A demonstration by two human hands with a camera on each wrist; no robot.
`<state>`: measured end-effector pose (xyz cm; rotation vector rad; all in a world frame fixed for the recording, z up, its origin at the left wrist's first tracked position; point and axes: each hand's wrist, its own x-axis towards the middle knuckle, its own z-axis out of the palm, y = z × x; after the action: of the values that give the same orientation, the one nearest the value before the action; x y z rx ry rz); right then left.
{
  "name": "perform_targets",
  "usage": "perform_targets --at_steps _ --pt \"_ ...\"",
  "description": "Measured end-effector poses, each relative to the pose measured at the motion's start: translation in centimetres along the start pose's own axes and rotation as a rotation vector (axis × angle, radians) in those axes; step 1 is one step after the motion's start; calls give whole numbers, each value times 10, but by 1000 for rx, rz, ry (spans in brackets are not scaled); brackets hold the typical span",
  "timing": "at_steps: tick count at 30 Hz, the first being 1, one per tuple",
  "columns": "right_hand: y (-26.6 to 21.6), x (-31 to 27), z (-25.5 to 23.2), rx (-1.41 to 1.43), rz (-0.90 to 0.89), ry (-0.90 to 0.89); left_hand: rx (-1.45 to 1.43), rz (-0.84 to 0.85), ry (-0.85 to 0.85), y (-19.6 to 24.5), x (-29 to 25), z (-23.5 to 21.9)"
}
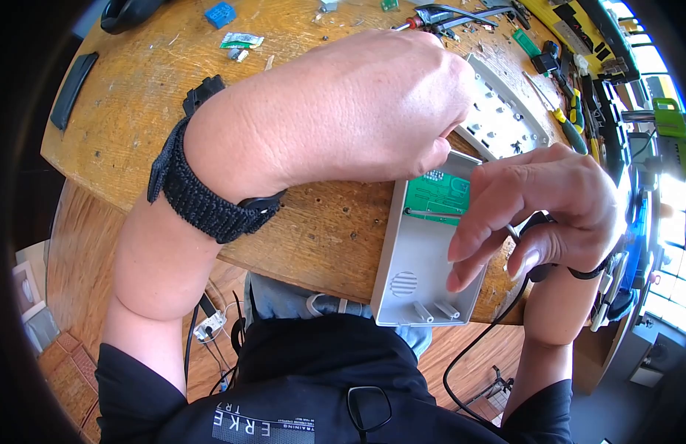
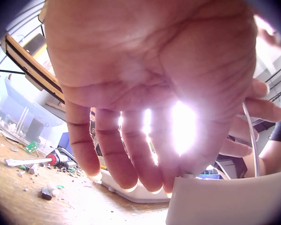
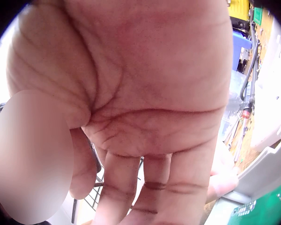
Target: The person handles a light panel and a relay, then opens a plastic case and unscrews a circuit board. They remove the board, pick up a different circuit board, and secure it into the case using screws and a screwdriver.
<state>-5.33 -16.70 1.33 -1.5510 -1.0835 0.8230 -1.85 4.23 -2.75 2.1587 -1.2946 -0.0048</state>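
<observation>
My left hand [image 1: 380, 103] reaches over the far end of a grey plastic housing [image 1: 406, 251]. In the left wrist view its fingertips [image 2: 154, 188] stand outside the wall [image 2: 225, 199], with the thumb at the wall's edge. A green circuit board [image 1: 437, 194] lies inside the housing, crossed by a thin metallic line. My right hand [image 1: 550, 200] hangs over the housing's right side, fingers loosely bent and spread; the palm [image 3: 154, 93] holds nothing visible. Something metallic shows behind its thumb, too hidden to name.
A pale cover [image 1: 502, 118] lies beyond the housing. Screwdrivers [image 1: 568, 129] and other tools line the right side; a red-collared screwdriver [image 2: 33, 161] is on the bench. Small debris, a blue block [image 1: 220, 15] and a torn packet [image 1: 241, 41] lie far left. A black cable [image 1: 450, 370] hangs at the front.
</observation>
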Motion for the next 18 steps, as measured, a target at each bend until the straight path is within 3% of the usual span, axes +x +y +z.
perform_targets --at_steps 4,10,18 --pt "-7 3 6 10 69 31 -26 -5 -18 0 0 0" --pt "-10 13 13 -244 -59 21 -38 -40 -31 0 1 -1" --pt "-16 16 18 -331 -4 127 -24 -14 -14 0 1 0"
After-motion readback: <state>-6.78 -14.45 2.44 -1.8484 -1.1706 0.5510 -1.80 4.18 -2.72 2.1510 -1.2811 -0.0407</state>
